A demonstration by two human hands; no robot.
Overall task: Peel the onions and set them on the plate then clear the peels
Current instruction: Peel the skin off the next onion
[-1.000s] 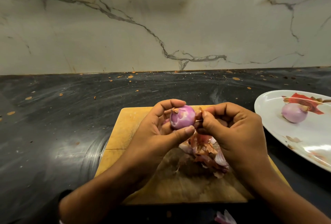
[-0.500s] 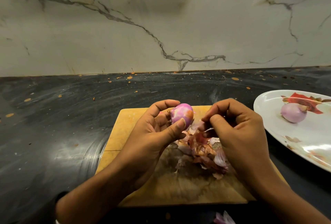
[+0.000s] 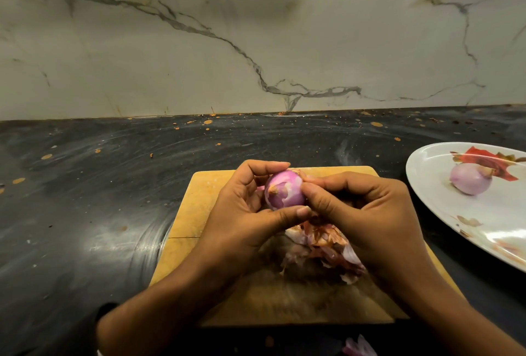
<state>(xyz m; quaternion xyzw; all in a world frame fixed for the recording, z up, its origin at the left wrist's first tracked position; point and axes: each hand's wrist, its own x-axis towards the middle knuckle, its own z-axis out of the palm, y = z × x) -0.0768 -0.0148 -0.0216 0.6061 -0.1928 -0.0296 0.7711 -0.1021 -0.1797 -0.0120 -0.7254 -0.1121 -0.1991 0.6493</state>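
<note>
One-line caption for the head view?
Both hands peel a small purple onion over a wooden cutting board.

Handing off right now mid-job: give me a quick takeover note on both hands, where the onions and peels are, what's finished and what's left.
Left hand: grips the onion in hand above the cutting board.
Right hand: fingertips pinch at the onion's right side, working on skin.
That onion is mostly purple and bare, with pale skin patches and a dry tip still on.
Done: one peeled onion sits on the plate, at the right.
Peels are piled on the board under the hands; one scrap lies off the board at the near edge.
Left: finish peeling, plate this onion, clear the peels.
</note>
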